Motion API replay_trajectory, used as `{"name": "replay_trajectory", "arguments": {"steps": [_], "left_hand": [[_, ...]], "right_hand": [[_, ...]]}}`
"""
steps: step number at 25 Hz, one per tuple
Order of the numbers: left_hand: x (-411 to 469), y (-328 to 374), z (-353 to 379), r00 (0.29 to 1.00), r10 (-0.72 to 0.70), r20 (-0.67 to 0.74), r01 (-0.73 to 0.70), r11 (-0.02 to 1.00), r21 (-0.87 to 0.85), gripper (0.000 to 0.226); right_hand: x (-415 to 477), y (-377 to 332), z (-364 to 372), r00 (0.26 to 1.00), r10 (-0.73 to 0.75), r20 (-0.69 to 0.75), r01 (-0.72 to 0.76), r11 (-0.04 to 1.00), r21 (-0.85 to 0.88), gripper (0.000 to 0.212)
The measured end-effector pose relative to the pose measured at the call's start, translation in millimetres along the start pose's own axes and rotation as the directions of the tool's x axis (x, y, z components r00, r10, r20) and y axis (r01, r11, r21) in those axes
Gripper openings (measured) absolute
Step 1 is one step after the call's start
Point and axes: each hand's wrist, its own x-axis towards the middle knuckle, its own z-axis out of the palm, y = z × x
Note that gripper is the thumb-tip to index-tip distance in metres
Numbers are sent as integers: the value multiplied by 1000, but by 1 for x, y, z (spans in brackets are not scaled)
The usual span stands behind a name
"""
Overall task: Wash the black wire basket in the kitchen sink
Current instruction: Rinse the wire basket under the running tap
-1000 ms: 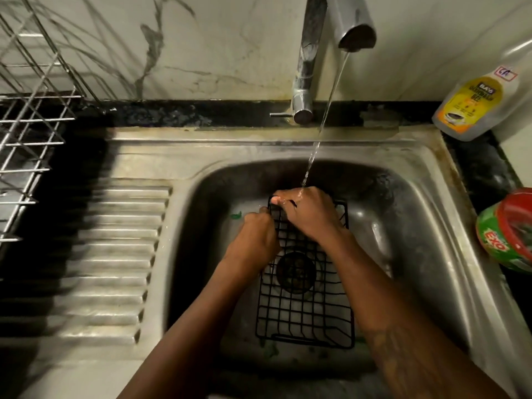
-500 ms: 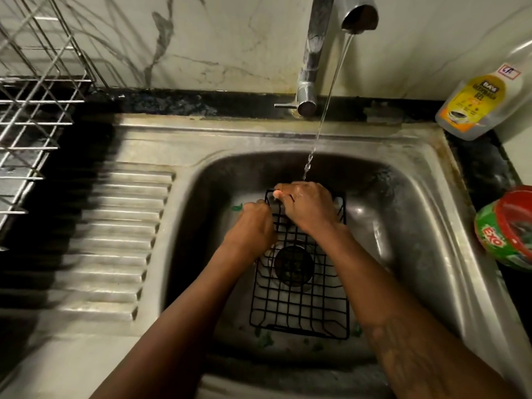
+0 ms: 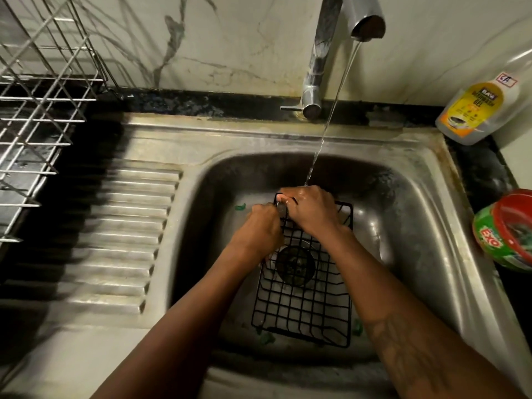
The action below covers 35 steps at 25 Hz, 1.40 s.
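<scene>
While water (image 3: 331, 110) runs from the faucet (image 3: 322, 53) at the sink's (image 3: 408, 226) 12 o'clock, the black wire basket (image 3: 302, 309) lies in the middle of the bowl, its grid over the drain (image 3: 295, 264). The stream lands on the right hand (image 3: 312, 210), whose fingers are clamped over the basket's far rim at its 11 o'clock corner. The left hand (image 3: 256, 234) is just beside it at the basket's 10 o'clock side, fingers curled under (whether they clasp the wire I cannot tell). Green scraps (image 3: 239, 207) lie on the bowl floor near the basket. On the dark desk (image 3: 483, 174) a yellow-labelled bottle (image 3: 478, 110) stands at 2 o'clock and a red-and-green tub (image 3: 506, 234) at 3 o'clock; a steel dish rack (image 3: 37, 110) sits at 10 o'clock.
</scene>
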Motion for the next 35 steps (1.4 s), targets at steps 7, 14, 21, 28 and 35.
{"name": "replay_trajectory", "arguments": {"steps": [7,14,21,28,35], "left_hand": [[0,2,1,996,-76,37,78,996,-50,31],[-1,6,-2,997,-62,41,65,996,-53,33],[-4,13,-3,990,-123,70,128,990,-67,15],[-5,9,-6,991,-115,65,120,990,-78,25],[-2,13,-3,975,-188,118,203,970,-130,28]], "right_hand": [[-34,46,-18,969,-16,-246,19,1000,11,16],[-21,-12,8,966,91,244,-125,984,129,12],[-28,6,9,891,436,124,-428,900,-86,6],[-17,-3,18,911,354,209,-382,918,110,12],[-17,-3,25,902,405,149,-403,914,-46,7]]}}
